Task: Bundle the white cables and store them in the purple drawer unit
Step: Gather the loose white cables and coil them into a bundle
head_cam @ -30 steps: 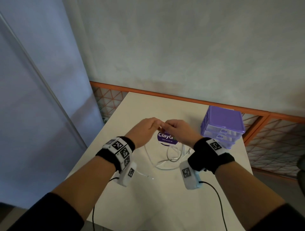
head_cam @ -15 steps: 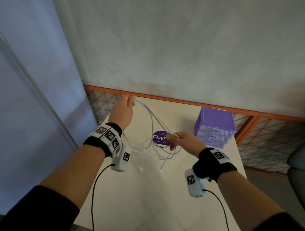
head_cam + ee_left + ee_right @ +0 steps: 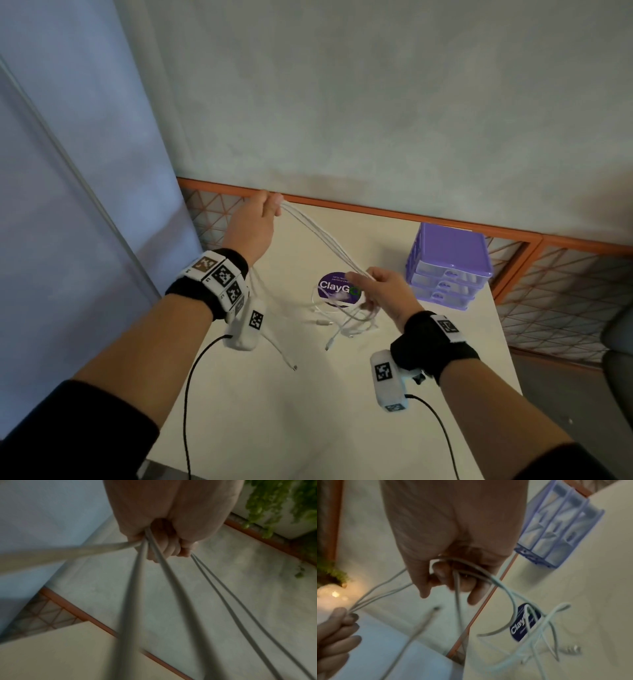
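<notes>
Gripping thin white cables [image 3: 318, 236] taut between them, the left hand [image 3: 251, 228] and right hand [image 3: 387, 291] both curl closed around the strands, left of the purple plastic drawer unit [image 3: 448, 263].

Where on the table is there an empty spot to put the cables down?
The near part of the table, between the two forearms, is bare. So is the far strip between the left hand and the purple drawer unit. It is crowded in the middle: loose white cables lie over the round purple sticker under the right hand.
</notes>
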Demonstrator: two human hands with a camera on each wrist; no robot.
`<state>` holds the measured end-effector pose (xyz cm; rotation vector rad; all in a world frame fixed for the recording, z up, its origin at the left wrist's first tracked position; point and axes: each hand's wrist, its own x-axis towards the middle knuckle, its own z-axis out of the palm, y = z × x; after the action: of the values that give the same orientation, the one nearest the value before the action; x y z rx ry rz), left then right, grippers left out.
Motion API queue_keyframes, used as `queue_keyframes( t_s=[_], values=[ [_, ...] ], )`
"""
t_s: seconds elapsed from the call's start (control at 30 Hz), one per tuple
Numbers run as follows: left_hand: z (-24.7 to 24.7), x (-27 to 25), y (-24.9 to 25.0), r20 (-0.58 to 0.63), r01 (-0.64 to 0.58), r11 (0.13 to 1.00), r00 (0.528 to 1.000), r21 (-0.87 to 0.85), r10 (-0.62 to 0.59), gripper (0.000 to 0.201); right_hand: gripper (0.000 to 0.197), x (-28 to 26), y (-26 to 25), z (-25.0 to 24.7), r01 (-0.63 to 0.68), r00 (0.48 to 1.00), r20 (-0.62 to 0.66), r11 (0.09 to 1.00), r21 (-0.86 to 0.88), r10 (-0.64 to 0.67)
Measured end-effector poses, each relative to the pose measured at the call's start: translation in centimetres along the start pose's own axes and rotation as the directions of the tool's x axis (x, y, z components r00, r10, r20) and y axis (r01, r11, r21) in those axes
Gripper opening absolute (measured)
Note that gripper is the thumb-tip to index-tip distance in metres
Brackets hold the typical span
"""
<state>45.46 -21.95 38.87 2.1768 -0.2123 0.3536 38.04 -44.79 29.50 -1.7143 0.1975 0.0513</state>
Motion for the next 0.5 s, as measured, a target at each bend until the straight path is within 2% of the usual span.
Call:
queue_keyframes(
  t_s=[0.1, 0.2, 0.27, 0.37, 0.43, 0.5],
  values=[
    [-1.1, 0.2, -0.6, -0.056, 0.01, 1.0, 0.998, 0.028, -0.008, 0.033, 0.042, 0.5, 1.0, -1.9, -0.003, 0.978, -0.203, 0.976, -0.218, -0.042],
    [-1.7, 0.1, -0.9, -0.08, 0.006, 0.993, 0.997, 0.117, 0.004, 0.032, 0.054, 0.0, 1.7, -2.7, -0.069, 0.985, -0.173, 0.919, -0.388, 0.001],
    [-1.7, 0.1, -1.1, -0.083, 0.022, 0.993, 0.996, 0.113, -0.012, 0.032, 0.058, -0.4, 1.9, -2.6, -0.106, 0.986, -0.163, 0.923, -0.369, 0.047],
    [-1.4, 0.0, -1.9, -0.097, 0.046, 0.998, 0.994, 0.05, -0.041, 0.033, 0.059, -0.2, 1.5, -2.3, -0.146, 0.958, -0.281, 0.949, -0.278, 0.065],
    [-1.3, 0.0, -2.4, -0.096, 0.061, 0.998, 0.994, 0.015, -0.059, 0.034, 0.055, 0.3, 1.0, -2.5, -0.104, 0.939, -0.34, 0.985, -0.14, 0.051],
    [-1.1, -0.2, -2.7, -0.079, 0.053, 0.999, 0.996, 0.005, -0.052, 0.034, 0.047, 0.7, 0.6, -2.8, -0.081, 0.956, -0.291, 0.988, -0.128, 0.041]
  ],
)
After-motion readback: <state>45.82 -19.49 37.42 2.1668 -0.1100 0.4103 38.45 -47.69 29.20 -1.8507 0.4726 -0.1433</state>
